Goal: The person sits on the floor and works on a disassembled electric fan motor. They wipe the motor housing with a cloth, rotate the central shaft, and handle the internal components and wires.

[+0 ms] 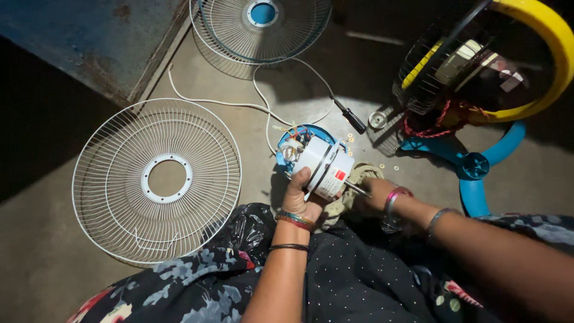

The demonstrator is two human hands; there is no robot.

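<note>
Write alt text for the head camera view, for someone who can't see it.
A seated person's left hand grips a white fan motor on a concrete floor, while the right hand is at its metal shaft beside a cloth. A white wire fan guard lies to the left, a second guard above, and a screwdriver nearby.

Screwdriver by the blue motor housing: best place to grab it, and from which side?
Take the screwdriver by its black handle, from above: it lies flat on the floor with the handle clear. The thin shaft runs toward the white cable, so a grip there is poorer.
</note>
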